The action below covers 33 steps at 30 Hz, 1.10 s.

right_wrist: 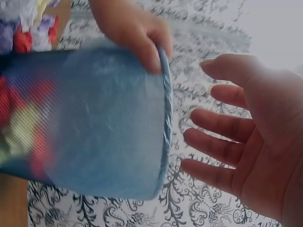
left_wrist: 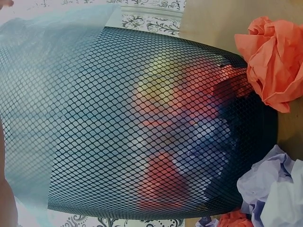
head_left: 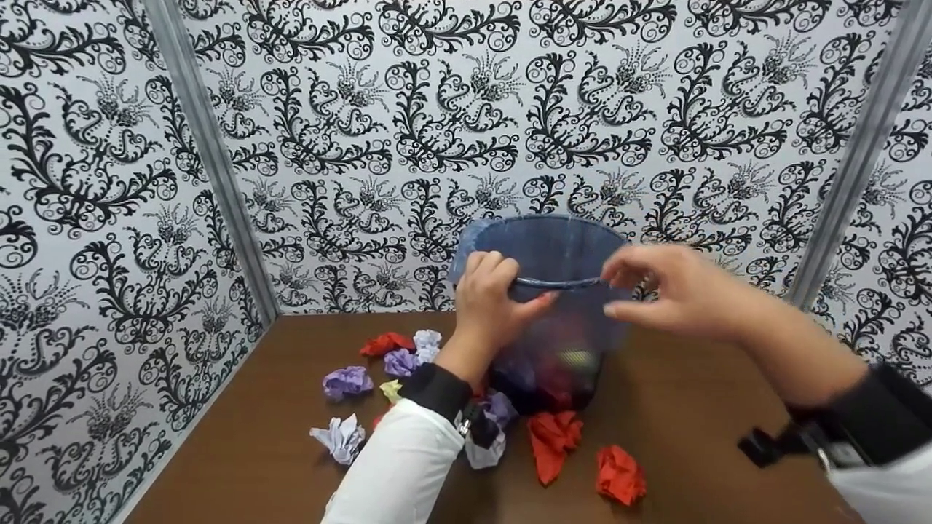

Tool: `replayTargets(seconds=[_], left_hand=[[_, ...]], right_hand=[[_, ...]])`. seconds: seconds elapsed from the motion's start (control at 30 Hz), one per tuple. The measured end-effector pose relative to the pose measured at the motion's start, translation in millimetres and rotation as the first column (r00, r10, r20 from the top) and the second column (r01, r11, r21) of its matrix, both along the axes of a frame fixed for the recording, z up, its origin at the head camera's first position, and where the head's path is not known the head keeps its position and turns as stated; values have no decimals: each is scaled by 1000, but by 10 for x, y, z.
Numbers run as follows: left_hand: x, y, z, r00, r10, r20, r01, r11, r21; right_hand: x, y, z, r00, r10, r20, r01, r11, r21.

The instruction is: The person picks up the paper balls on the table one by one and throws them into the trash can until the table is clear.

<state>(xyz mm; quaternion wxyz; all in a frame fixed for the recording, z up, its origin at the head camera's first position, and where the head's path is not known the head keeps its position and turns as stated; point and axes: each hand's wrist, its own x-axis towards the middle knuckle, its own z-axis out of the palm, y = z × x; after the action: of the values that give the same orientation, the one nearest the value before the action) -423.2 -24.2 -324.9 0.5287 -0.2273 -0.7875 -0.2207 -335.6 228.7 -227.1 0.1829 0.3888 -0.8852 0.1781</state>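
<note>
1. A mesh bin (head_left: 553, 291) with a pale blue liner stood on the brown table (head_left: 713, 407), near the middle of the head view, against the patterned wall (head_left: 437, 109).
2. The left hand (head_left: 491, 306) gripped the bin's rim at about 9 o'clock, fingers curled over the edge and thumb pressed on the outer side.
3. The right hand (head_left: 673, 291) hovered just beside the rim at about 3 o'clock; the right wrist view showed its fingers (right_wrist: 222, 125) straight and spread, apart from the rim.
4. Through the mesh in the left wrist view, red, yellow and purple paper balls (left_wrist: 189, 123) lay at the bottom of the bin.
5. More crumpled paper lay on the table: two red balls (head_left: 586, 455) at 6 o'clock of the bin, and purple, white and red ones (head_left: 378, 375) from 7 to 9 o'clock.
</note>
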Motion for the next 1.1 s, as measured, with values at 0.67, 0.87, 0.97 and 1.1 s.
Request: replayTargets(seconds=[0.67, 0.87, 0.97, 1.1], left_hand=[[1, -3, 56, 999, -10, 30, 10, 1000, 0], [4, 1, 39, 1000, -10, 22, 10, 1000, 1], [1, 1, 25, 1000, -13, 26, 13, 1000, -1], [-8, -15, -1, 1000, -8, 10, 8, 1000, 2]], right_hand=[[67, 174, -1329, 974, 32, 225, -20, 998, -53], [22, 143, -1605, 957, 78, 278, -86, 996, 16], [10, 125, -1702, 942, 102, 319, -114, 993, 22], [-2, 85, -1780, 901, 150, 406, -162, 987, -5]])
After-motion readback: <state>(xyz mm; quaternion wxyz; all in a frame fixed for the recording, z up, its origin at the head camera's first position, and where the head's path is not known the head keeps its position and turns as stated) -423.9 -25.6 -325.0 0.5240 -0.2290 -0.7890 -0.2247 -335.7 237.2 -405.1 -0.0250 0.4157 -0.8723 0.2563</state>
